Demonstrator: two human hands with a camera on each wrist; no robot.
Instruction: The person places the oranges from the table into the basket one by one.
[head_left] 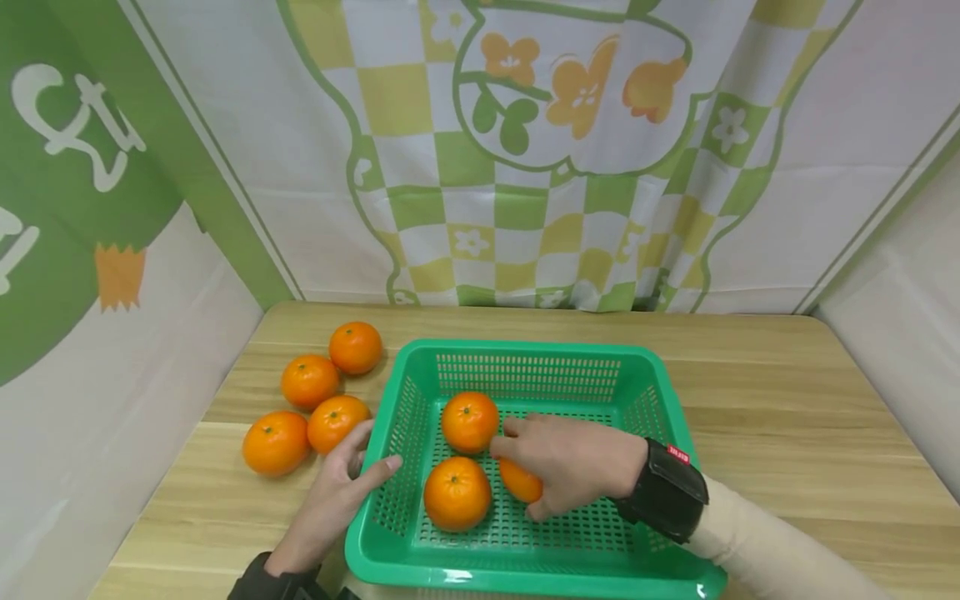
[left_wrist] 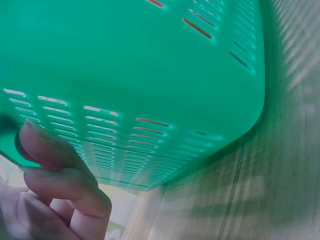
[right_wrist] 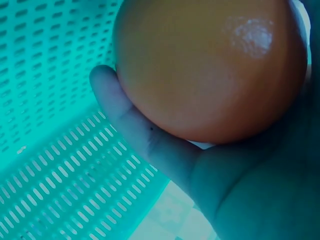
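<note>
Head view: the right hand (head_left: 573, 458) is inside the green basket (head_left: 525, 575), fingers and thumb clamped around the held orange (head_left: 520, 482). That orange sits at the fingertip end, left of the wrist, partly covered by the hand. It's nearly round, so no useful long axis; the basket's long side runs roughly parallel to the far edge of the worktop (head_left: 787, 417). Two free oranges lie left of it in the basket: the rear orange (head_left: 470, 422), near the fingertips, and the front orange (head_left: 457, 493), nearer the basket's front-left corner. Can't tell if the fingers touch the rear one.

Left hand (head_left: 341, 487) is pinching the basket's left rim, thumb over it, other fingers outside. Four more oranges lie between that rim and the worktop's left edge; the closest orange (head_left: 337, 423) is just beyond the left fingers, contact unclear. Left hand is clearly nearer to that group, right hand is across the basket from it.

Left wrist view: fingers bent close to the slotted outer wall, worktop alongside; orange slivers show through slots, can't say which fruit.

Right wrist view: held orange fills the palm side, one digit wrapped along it, slotted basket wall behind. Contact with the basket floor isn't visible.
</note>
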